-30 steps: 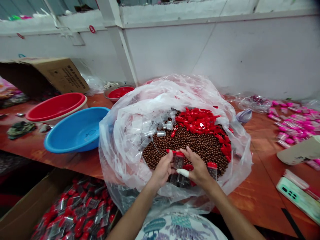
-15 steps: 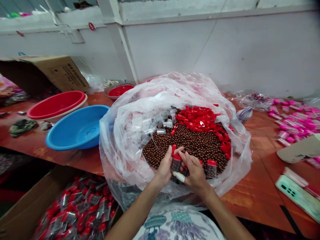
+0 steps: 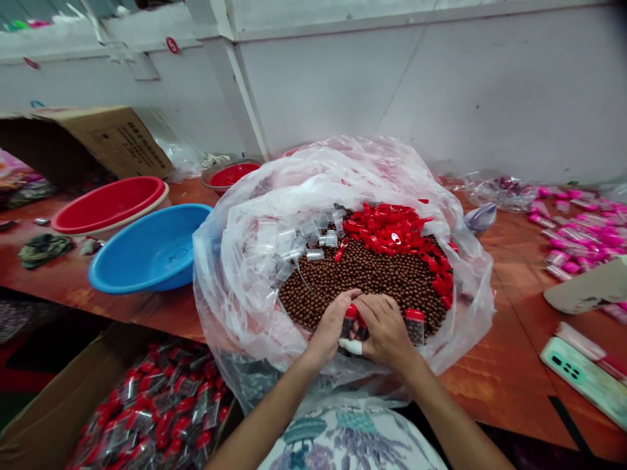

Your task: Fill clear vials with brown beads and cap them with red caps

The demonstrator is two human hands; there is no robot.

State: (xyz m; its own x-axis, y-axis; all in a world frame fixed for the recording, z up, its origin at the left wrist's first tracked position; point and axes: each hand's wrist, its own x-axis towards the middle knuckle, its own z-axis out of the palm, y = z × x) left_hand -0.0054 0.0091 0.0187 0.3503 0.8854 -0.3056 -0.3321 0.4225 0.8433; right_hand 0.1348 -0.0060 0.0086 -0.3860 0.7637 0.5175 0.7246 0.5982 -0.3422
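My left hand point(image 3: 329, 331) is closed around a small clear container with a red cap point(image 3: 349, 316), upright and dark with its filling. My right hand point(image 3: 386, 328) meets it from the other side, fingers bent over red-capped containers that it mostly hides; a white wrap point(image 3: 351, 346) covers its thumb. Beneath both hands spread brown beads point(image 3: 367, 274) inside a translucent plastic bag point(image 3: 245, 274). Another filled red-capped container point(image 3: 415, 328) stands just right of my right hand. Red caps point(image 3: 386, 228) lie heaped at the back of the beads, clear empty containers point(image 3: 313, 238) at the left.
Left of the bag sit a blue basin point(image 3: 151, 254) and a red basin point(image 3: 110, 205). A cardboard box point(image 3: 53, 398) of red-capped containers stands below the table edge. Pink-capped tubes point(image 3: 588, 238) and a phone point(image 3: 582, 375) lie at the right. An open carton point(image 3: 122, 143) is behind.
The red piece that stood up at my left fingertips no longer shows. My right fingers have folded down over the containers, closer to my left hand.
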